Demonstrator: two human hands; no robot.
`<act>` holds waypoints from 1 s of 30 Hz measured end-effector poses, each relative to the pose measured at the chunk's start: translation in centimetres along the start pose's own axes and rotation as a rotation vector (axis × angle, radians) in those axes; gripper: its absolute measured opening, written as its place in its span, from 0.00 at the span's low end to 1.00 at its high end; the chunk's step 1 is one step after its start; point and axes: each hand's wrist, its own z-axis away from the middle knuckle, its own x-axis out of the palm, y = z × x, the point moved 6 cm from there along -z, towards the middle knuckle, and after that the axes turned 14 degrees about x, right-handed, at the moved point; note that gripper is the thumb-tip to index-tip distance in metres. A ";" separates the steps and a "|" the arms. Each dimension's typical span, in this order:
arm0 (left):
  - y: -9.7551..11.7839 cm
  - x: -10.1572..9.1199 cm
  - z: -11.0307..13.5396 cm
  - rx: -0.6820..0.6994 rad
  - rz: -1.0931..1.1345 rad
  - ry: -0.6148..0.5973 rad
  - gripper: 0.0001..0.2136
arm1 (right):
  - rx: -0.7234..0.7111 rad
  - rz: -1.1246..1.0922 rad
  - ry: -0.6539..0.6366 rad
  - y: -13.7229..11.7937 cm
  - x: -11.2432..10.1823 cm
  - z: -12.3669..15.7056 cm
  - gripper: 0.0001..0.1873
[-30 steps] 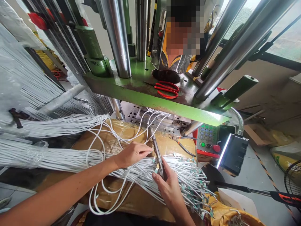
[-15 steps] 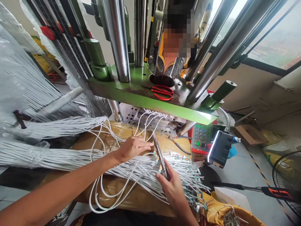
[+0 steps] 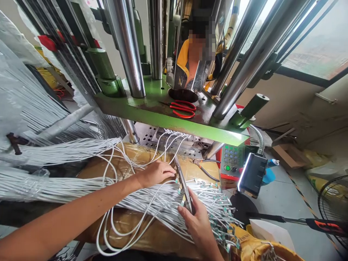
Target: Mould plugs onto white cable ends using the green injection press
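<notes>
Left hand (image 3: 156, 174) is flat and open, just beside a narrow metal bar (image 3: 183, 185), while the right hand (image 3: 197, 226) has its fingers clamped on the bar's lower end, over a big bundle of white cables (image 3: 152, 201) on brown cardboard (image 3: 130, 154).

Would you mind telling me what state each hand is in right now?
Left hand: over the white cables; whether it grips them cannot be told.
Right hand: closed, holding a metal strip.
</notes>
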 end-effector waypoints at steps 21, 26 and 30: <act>-1.0 -0.7 -0.7 -0.052 -0.097 -0.092 0.06 | -0.131 0.397 0.132 -0.9 -0.6 0.8 0.35; -2.0 -2.4 -3.3 -0.191 -0.247 0.008 0.27 | -0.295 1.100 0.437 -6.2 -2.3 0.4 0.17; -4.3 -2.6 -3.2 -0.400 -0.509 0.265 0.39 | -0.556 1.047 0.534 -15.0 -0.6 -6.8 0.12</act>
